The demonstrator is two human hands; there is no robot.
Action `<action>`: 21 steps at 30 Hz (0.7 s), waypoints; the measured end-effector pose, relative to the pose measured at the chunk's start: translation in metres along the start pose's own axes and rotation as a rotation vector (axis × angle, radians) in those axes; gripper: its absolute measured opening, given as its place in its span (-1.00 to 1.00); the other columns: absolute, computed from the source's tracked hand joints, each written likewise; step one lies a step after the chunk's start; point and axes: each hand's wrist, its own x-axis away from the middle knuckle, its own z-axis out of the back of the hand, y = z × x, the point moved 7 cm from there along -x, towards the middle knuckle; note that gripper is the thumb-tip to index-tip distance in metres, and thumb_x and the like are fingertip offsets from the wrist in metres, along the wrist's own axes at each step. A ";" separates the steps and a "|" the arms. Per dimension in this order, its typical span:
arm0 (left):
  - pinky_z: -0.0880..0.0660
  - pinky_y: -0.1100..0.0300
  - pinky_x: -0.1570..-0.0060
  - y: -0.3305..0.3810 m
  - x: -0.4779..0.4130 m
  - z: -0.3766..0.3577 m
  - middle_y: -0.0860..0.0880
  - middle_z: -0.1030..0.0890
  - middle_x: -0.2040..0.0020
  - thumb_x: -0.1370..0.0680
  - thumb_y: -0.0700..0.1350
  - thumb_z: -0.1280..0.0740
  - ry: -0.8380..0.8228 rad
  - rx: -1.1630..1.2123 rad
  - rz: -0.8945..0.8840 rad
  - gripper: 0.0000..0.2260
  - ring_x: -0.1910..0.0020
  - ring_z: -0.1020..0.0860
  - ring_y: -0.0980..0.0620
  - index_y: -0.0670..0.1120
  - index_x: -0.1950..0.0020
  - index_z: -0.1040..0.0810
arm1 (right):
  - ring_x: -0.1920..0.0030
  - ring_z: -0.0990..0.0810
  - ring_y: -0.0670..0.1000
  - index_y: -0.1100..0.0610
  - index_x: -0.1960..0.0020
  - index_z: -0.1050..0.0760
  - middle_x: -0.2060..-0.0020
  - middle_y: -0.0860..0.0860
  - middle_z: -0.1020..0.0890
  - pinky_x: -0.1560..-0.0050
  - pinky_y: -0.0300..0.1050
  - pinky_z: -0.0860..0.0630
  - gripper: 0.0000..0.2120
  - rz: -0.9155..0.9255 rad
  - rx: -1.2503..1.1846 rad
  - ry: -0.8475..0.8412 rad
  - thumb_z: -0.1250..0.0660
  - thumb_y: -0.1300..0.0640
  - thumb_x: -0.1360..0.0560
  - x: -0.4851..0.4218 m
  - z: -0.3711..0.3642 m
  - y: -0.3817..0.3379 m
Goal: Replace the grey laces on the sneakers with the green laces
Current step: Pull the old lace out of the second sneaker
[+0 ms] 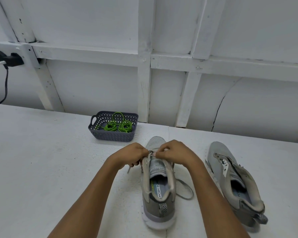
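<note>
Left grip (132,155) and right grip (176,154), fingers curled, both pinch the grey lace (184,183) at the front eyelets of a grey sneaker (159,194) standing on the white counter (41,169). Loose lace trails beside the shoe's right side. A second grey sneaker (234,182) stands nearby to the right. Green laces (118,127) lie coiled in a dark basket (110,135) farther back.

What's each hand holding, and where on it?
The left hand grips the left eyelet edge of the middle sneaker; the right hand pinches the grey lace at the front eyelets.
</note>
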 end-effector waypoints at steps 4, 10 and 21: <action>-0.14 0.23 0.46 -0.001 0.001 0.000 0.07 -0.34 0.54 -0.58 -0.22 -0.18 0.006 -0.007 0.001 -0.71 0.51 -0.23 0.08 -0.09 0.36 -0.33 | 0.18 -0.56 -0.10 0.04 0.27 -0.63 0.27 -0.12 -0.63 0.20 -0.20 -0.42 -0.87 -0.002 -0.237 0.053 -0.41 0.16 -0.45 -0.004 -0.004 -0.005; -0.17 0.22 0.47 -0.002 0.003 0.000 0.06 -0.37 0.52 -0.58 -0.22 -0.17 0.002 -0.011 0.005 -0.70 0.50 -0.25 0.07 -0.09 0.36 -0.34 | 0.35 -0.63 0.04 0.18 0.23 -0.40 0.43 0.08 -0.62 0.21 -0.13 -0.57 -0.76 -0.022 -1.211 0.255 -0.14 0.30 -0.60 -0.002 0.027 0.007; -0.19 0.23 0.45 0.001 0.002 0.001 0.08 -0.40 0.55 -0.58 -0.19 -0.19 -0.011 -0.065 0.035 -0.71 0.47 -0.30 0.06 -0.09 0.36 -0.35 | 0.39 -0.38 -0.07 0.13 0.17 -0.57 0.40 -0.06 -0.48 0.38 -0.19 -0.24 -0.76 -0.179 -0.317 0.427 -0.33 -0.02 -0.54 0.007 0.060 0.062</action>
